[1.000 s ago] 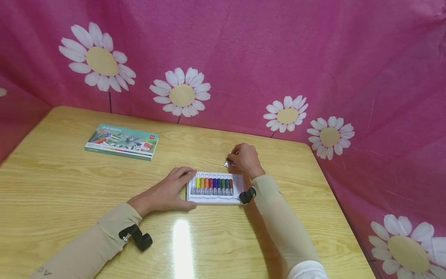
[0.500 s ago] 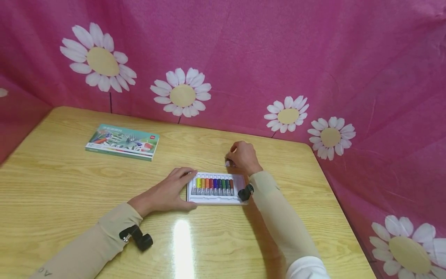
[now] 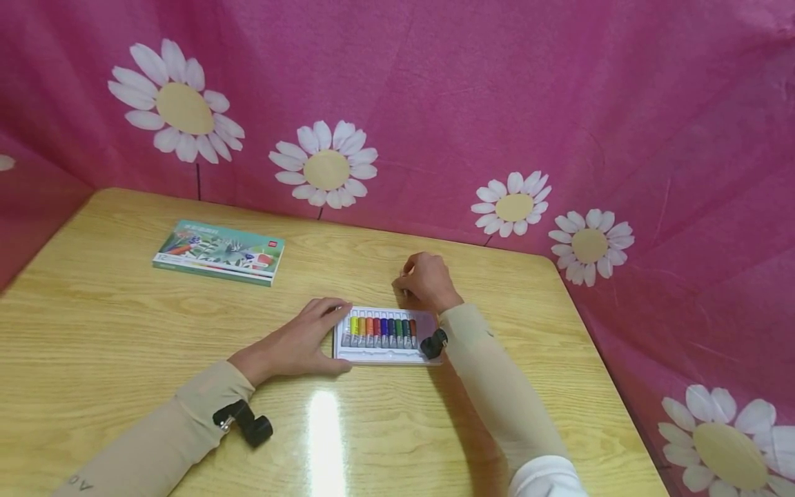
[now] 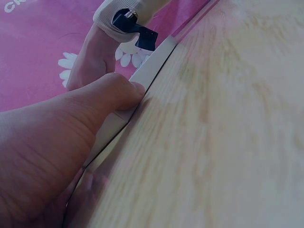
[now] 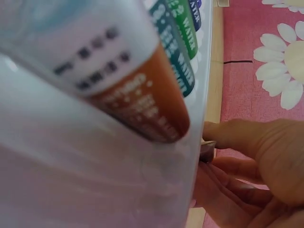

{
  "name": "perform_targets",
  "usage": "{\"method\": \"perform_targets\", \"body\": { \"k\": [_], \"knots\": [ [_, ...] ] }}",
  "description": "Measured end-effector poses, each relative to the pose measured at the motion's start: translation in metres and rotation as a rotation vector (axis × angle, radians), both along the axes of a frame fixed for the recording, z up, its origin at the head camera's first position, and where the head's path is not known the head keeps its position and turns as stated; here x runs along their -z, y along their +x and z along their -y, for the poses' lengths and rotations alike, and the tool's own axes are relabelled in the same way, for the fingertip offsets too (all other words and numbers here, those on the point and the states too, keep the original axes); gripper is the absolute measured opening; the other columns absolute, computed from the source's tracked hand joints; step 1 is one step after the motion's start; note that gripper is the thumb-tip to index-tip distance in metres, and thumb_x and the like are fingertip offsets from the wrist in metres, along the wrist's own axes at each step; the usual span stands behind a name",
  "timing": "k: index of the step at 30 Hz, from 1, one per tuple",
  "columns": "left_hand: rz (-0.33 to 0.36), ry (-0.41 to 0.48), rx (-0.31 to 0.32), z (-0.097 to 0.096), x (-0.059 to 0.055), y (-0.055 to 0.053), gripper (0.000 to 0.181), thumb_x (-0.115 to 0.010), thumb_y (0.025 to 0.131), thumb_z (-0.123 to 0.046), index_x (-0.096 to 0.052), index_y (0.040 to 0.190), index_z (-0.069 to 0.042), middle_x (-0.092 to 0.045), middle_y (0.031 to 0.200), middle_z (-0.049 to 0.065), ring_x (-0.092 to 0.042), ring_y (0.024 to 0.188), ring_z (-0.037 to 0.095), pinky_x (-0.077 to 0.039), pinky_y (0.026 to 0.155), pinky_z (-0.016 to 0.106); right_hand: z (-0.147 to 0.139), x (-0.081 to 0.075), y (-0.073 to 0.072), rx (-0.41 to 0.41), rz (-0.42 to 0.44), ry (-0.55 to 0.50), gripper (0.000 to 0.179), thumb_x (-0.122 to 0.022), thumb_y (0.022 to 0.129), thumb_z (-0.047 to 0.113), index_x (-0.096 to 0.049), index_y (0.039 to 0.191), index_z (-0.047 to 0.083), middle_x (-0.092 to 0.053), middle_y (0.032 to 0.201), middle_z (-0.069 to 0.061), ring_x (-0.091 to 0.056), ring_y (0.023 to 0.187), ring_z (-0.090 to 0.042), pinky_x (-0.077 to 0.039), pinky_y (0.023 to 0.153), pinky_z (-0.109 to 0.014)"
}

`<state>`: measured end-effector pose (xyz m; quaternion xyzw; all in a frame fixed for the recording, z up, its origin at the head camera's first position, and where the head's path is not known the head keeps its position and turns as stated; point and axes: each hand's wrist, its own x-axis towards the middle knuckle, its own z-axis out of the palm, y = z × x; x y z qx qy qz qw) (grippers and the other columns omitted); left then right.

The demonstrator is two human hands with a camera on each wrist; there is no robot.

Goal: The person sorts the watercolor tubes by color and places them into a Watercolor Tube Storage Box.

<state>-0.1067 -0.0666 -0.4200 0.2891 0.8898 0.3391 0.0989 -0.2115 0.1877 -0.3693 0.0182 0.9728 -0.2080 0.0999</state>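
A white tray (image 3: 379,356) lies on the table with a row of paint tubes (image 3: 375,330) in it, from yellow through red and blue to green and brown. My left hand (image 3: 295,342) grips its left end, thumb on the near edge and fingers at the far corner; the left wrist view shows the thumb (image 4: 116,92) against the white side. Just beyond the tray, my right hand (image 3: 428,281) pinches a small dark thing that looks like a paint tube (image 5: 207,152), mostly hidden by fingers. A brown tube (image 5: 147,104) lies nearest the tray's bare right part.
A green illustrated paint box (image 3: 219,252) lies at the back left of the wooden table (image 3: 186,317). A pink cloth with daisies (image 3: 410,103) hangs behind and along the right side. Wrist cameras (image 3: 245,422) sit on both forearms.
My right hand has shifted slightly left, and the silvery tube ends under its fingers are now out of sight in the head view. The left hand and tray have stayed put.
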Motion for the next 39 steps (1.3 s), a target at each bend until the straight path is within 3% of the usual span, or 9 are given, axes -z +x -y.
{"method": "perform_targets", "body": {
  "k": [7, 12, 19, 27, 39],
  "knots": [
    [-0.013, 0.008, 0.006, 0.000, 0.001, 0.000, 0.109, -0.082, 0.078, -0.056, -0.033, 0.162, -0.006, -0.035, 0.165, 0.012, -0.034, 0.152, 0.031, -0.037, 0.125, 0.053, -0.001, -0.002, 0.004, -0.063, -0.001, 0.019, 0.020, -0.080, 0.090, 0.020, -0.072, 0.105, 0.009, -0.070, 0.094, -0.007, -0.059, 0.079, -0.018, -0.046, 0.062, -0.025],
    [-0.010, 0.009, 0.003, 0.000, 0.002, 0.000, 0.109, -0.082, 0.078, -0.057, -0.032, 0.162, -0.007, -0.034, 0.165, 0.011, -0.034, 0.152, 0.031, -0.036, 0.125, 0.054, 0.000, -0.002, 0.005, -0.083, -0.002, 0.029, 0.024, -0.083, 0.088, 0.026, -0.071, 0.102, 0.010, -0.070, 0.092, -0.006, -0.058, 0.080, -0.018, -0.047, 0.067, -0.027],
    [-0.023, 0.009, 0.006, 0.000, 0.001, 0.000, 0.110, -0.082, 0.078, -0.057, -0.032, 0.162, -0.006, -0.035, 0.165, 0.012, -0.034, 0.152, 0.031, -0.036, 0.125, 0.053, 0.002, -0.003, 0.006, -0.099, 0.016, 0.062, 0.030, -0.082, 0.090, 0.031, -0.073, 0.111, 0.011, -0.074, 0.099, -0.006, -0.061, 0.083, -0.017, -0.052, 0.074, -0.028],
    [-0.011, 0.004, 0.011, -0.001, -0.002, 0.001, 0.109, -0.081, 0.079, -0.056, -0.032, 0.162, -0.005, -0.035, 0.165, 0.013, -0.034, 0.151, 0.032, -0.036, 0.125, 0.054, 0.001, -0.003, 0.006, -0.143, 0.009, 0.092, 0.031, -0.077, 0.092, 0.022, -0.070, 0.120, 0.010, -0.074, 0.099, -0.008, -0.064, 0.082, -0.016, -0.050, 0.066, -0.024],
    [-0.015, 0.009, 0.011, -0.001, -0.002, 0.001, 0.110, -0.082, 0.078, -0.055, -0.032, 0.162, -0.004, -0.035, 0.165, 0.014, -0.035, 0.151, 0.032, -0.036, 0.125, 0.054, -0.014, -0.009, 0.019, -0.168, -0.044, 0.005, 0.036, -0.071, 0.096, 0.030, -0.068, 0.127, 0.012, -0.077, 0.106, -0.010, -0.069, 0.089, -0.020, -0.059, 0.080, -0.034]
  ]
}}
